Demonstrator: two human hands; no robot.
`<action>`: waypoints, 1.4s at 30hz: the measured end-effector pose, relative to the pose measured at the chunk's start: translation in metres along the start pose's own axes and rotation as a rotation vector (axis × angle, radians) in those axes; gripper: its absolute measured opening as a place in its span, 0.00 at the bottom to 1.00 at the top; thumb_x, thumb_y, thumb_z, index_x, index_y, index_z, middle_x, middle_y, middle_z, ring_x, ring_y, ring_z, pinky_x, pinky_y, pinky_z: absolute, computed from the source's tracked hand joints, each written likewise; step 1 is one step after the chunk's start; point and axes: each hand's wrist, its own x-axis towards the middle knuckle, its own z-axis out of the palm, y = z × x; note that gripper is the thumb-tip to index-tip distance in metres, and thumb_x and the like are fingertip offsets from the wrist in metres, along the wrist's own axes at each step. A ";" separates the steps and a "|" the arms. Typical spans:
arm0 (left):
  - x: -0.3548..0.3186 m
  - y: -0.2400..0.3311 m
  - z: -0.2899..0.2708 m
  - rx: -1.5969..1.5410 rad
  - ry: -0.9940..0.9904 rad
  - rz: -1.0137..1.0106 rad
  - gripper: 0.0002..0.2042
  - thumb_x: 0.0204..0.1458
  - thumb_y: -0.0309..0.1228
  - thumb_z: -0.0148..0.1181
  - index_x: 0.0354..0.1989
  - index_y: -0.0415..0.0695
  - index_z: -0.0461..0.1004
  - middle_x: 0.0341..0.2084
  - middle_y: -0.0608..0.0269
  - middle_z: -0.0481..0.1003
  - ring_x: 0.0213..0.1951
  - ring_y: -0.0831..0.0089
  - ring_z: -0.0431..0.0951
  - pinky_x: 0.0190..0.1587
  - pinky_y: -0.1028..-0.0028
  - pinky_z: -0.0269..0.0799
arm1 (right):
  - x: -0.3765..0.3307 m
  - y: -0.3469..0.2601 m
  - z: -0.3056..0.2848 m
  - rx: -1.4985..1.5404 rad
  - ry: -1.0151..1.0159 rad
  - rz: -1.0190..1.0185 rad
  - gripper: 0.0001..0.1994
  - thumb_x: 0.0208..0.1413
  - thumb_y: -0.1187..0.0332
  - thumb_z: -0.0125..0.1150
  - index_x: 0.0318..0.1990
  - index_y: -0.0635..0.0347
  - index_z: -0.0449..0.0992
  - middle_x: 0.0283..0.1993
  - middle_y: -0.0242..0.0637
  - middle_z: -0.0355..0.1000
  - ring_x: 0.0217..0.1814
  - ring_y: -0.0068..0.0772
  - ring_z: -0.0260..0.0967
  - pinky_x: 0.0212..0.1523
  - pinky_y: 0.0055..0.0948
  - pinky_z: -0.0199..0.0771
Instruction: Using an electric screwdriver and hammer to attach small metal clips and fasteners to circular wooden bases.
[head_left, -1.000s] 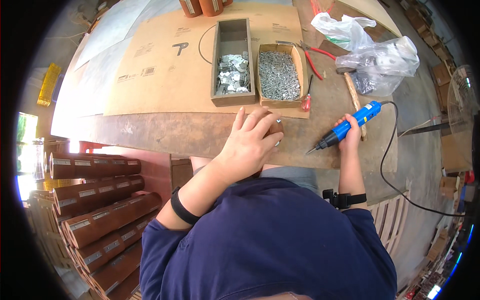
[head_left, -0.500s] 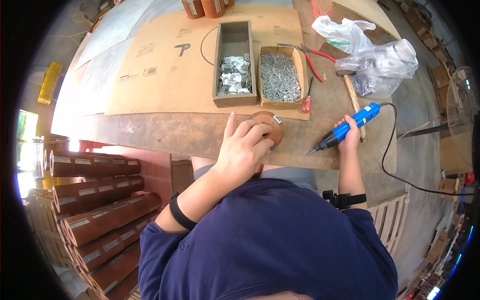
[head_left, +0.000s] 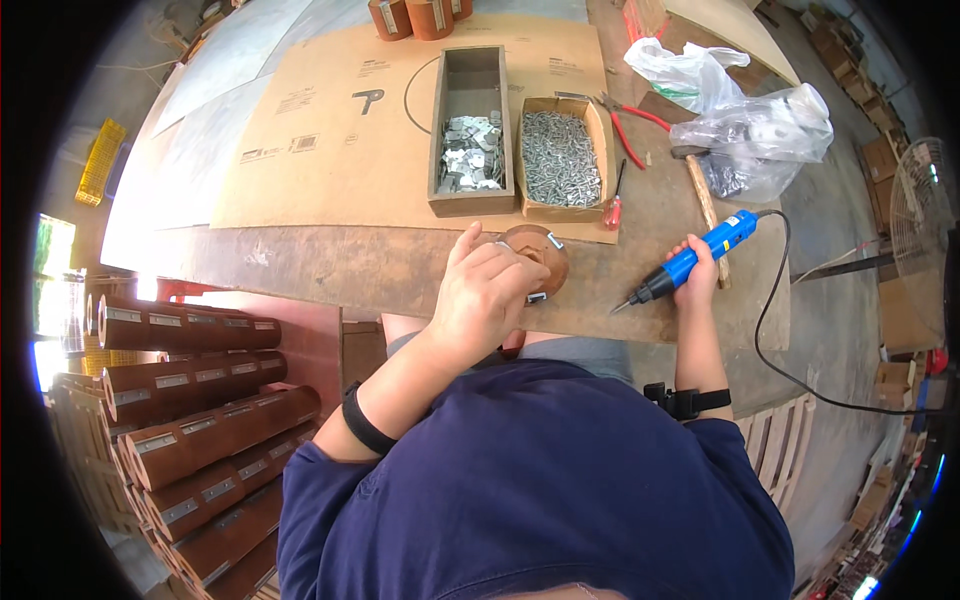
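A round brown end piece (head_left: 553, 262), which looks like the end of a cylinder, is at the table's front edge. One small metal plate (head_left: 556, 240) sits at its far rim, another (head_left: 538, 297) at its near rim. My left hand (head_left: 485, 290) is over its left side, fingers curled and fingertips against it, the outermost finger raised. Whatever lies under those fingertips is hidden. In my right hand (head_left: 696, 272) is a blue corded electric screwdriver (head_left: 708, 250), its bit pointing left and down above the tabletop, apart from the brown piece.
Beyond stand a wooden box (head_left: 470, 205) of metal plates and a carton (head_left: 563, 212) of screws. Near them are a red screwdriver (head_left: 613, 212), red-handled pliers (head_left: 628, 137), a hammer (head_left: 705, 190) and plastic bags (head_left: 755, 130). Brown cylinders (head_left: 205, 380) are stacked at left; a black cord (head_left: 768, 330) hangs right.
My left hand has shifted slightly left on the brown piece, and the near metal plate shows more. The right hand with the electric screwdriver has barely moved.
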 end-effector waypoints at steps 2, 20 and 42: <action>-0.004 0.000 0.005 0.030 0.030 0.059 0.10 0.35 0.20 0.58 0.28 0.47 0.73 0.25 0.71 0.74 0.37 0.71 0.72 0.57 0.56 0.50 | 0.000 0.000 0.000 -0.004 0.006 -0.001 0.10 0.42 0.71 0.58 0.31 0.62 0.65 0.25 0.35 0.65 0.24 0.29 0.65 0.25 0.32 0.70; -0.016 0.000 0.021 -0.197 -0.002 -0.193 0.18 0.29 0.23 0.66 0.33 0.39 0.69 0.50 0.49 0.58 0.46 0.53 0.68 0.43 0.65 0.69 | 0.001 0.000 0.000 0.009 0.012 0.016 0.09 0.42 0.69 0.59 0.29 0.61 0.66 0.24 0.34 0.65 0.25 0.30 0.65 0.27 0.31 0.70; -0.010 0.000 0.026 -0.150 0.101 0.045 0.18 0.29 0.25 0.66 0.33 0.39 0.71 0.47 0.50 0.63 0.50 0.47 0.62 0.50 0.59 0.63 | -0.001 -0.001 0.001 0.025 -0.007 -0.004 0.09 0.42 0.71 0.58 0.30 0.61 0.65 0.24 0.34 0.64 0.24 0.30 0.65 0.25 0.32 0.70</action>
